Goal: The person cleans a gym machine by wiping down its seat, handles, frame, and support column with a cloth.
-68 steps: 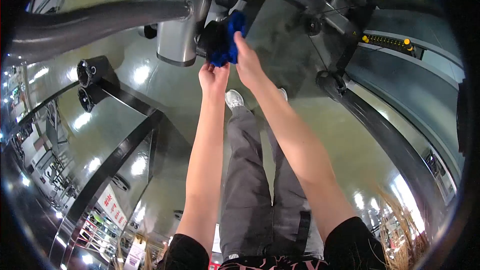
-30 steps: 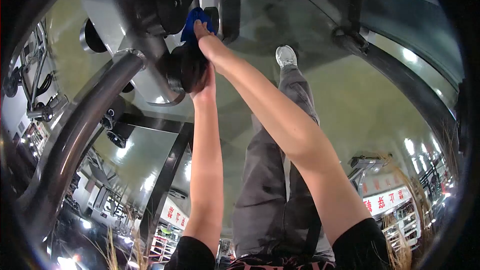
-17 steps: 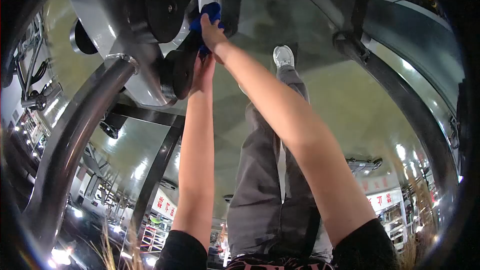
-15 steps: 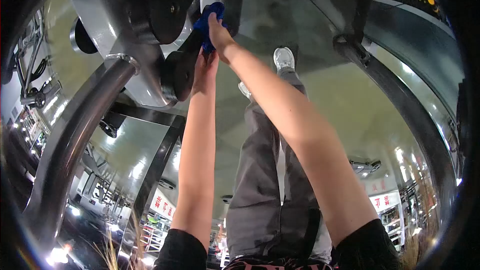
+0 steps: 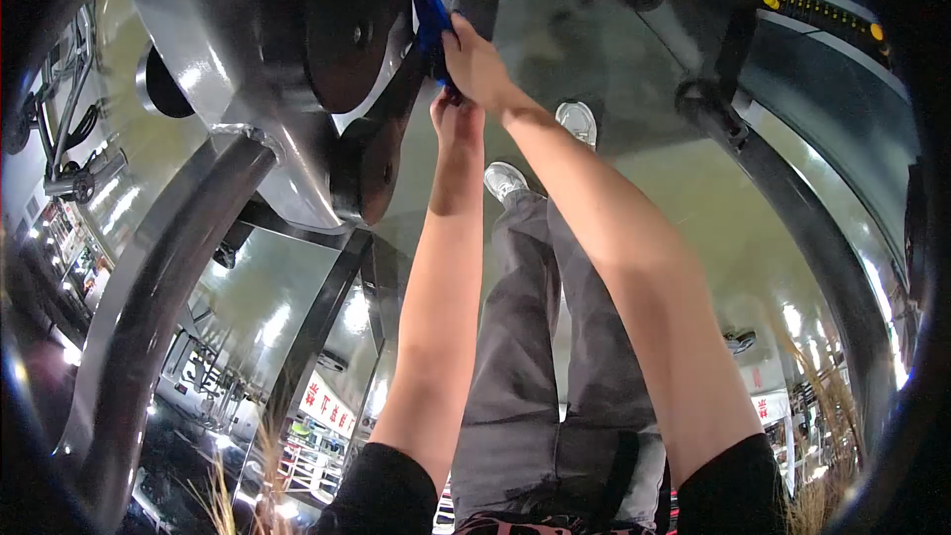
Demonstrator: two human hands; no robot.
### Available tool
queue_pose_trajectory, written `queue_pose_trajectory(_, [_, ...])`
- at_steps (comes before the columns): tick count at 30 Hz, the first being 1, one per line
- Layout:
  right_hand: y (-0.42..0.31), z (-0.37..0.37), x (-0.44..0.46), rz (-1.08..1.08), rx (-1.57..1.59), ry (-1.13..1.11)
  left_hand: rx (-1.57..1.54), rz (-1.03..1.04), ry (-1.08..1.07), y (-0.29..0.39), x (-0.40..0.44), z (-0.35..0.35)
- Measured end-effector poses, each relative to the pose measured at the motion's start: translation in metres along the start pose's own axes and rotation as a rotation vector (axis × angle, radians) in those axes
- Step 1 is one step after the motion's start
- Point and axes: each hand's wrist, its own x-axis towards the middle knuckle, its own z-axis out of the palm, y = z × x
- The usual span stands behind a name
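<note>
A blue cloth (image 5: 432, 32) lies against a dark part of a gym machine (image 5: 416, 79) near the top centre. My right hand (image 5: 475, 64) is closed on the cloth's right side, its fingers wrapped partly out of sight. Just below, my left hand (image 5: 457, 117) is closed at the cloth's lower end, close to the right hand; its fingertips are partly hidden. To the left of the cloth are two black round pads (image 5: 342, 35) on the machine's grey frame (image 5: 178, 25).
A thick dark curved tube (image 5: 168, 287) runs down the left side. Another dark tube (image 5: 807, 218) curves along the right. A weight stack with yellow knobs (image 5: 822, 13) stands at upper right. My shoes (image 5: 505, 179) are on the greenish floor (image 5: 684, 188).
Both hands and the blue cloth have shifted right in view, away from the round pads. My left hand, earlier behind the lower pad, now shows beside it. Both feet now show more fully.
</note>
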Motion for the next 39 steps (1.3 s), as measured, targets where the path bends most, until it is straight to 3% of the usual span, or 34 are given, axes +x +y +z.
queue_pose_trajectory(1, [0.005, 0.005, -0.005, -0.13, -0.014, 0.064, 0.148, 0.01, 0.046, -0.001, -0.02, 0.01])
queue_pose_trajectory(2, [0.009, 0.007, -0.009, -0.26, -0.027, 0.127, -0.098, -0.164, -0.174, 0.001, -0.021, 0.004])
queue_pose_trajectory(3, [0.004, 0.005, -0.016, -0.151, 0.008, 0.061, -0.345, -0.337, -0.393, 0.005, -0.015, -0.017])
queue_pose_trajectory(5, [-0.01, -0.007, -0.03, -0.025, 0.052, 0.02, -0.57, -0.311, -0.395, -0.005, 0.009, -0.036])
queue_pose_trajectory(7, [0.002, -0.015, -0.031, 0.14, 0.209, 0.008, 0.43, 0.119, -0.363, -0.001, -0.019, -0.028])
queue_pose_trajectory(8, [0.008, -0.019, -0.034, 0.217, 0.503, 0.09, 0.924, 0.338, -0.313, 0.0, -0.041, -0.022])
queue_pose_trajectory(10, [0.004, -0.041, -0.035, 0.411, 0.923, 0.238, 1.458, 0.567, -0.26, 0.002, -0.06, 0.0])
queue_pose_trajectory(12, [0.024, -0.052, -0.03, 0.364, 1.297, 0.171, 1.545, 0.57, -0.292, 0.002, -0.071, 0.017])
queue_pose_trajectory(13, [0.023, -0.059, -0.026, 0.345, 1.351, 0.132, 1.198, 0.608, -0.289, -0.017, -0.062, 0.023])
queue_pose_trajectory(16, [-0.002, -0.069, 0.003, 0.47, 1.264, 0.213, 1.498, 0.688, -0.442, -0.011, -0.056, 0.058])
queue_pose_trajectory(19, [-0.019, -0.072, 0.038, 0.321, 1.114, 0.126, 1.803, 0.635, -0.129, -0.018, -0.062, 0.112])
queue_pose_trajectory(21, [-0.025, -0.074, 0.055, 0.276, 0.926, 0.079, 0.957, 0.416, -0.263, -0.023, 0.018, 0.096])
queue_pose_trajectory(23, [-0.033, -0.065, 0.073, 0.242, 0.715, 0.011, 0.356, 0.229, -0.179, -0.024, 0.038, 0.094])
queue_pose_trajectory(26, [0.018, -0.028, 0.129, 0.106, 0.618, -0.127, -0.03, 0.091, 0.059, -0.025, 0.025, 0.123])
queue_pose_trajectory(29, [-0.001, -0.035, 0.123, -0.071, -0.1, 0.074, -0.071, 0.116, 0.062, -0.022, 0.033, 0.116])
queue_pose_trajectory(35, [-0.033, -0.049, 0.084, -0.265, -0.219, 0.114, -0.221, 0.039, 0.043, -0.024, 0.027, 0.109])
queue_pose_trajectory(39, [-0.048, -0.05, 0.084, -0.356, -0.425, 0.005, -0.189, 0.032, -0.034, -0.016, 0.009, 0.105])
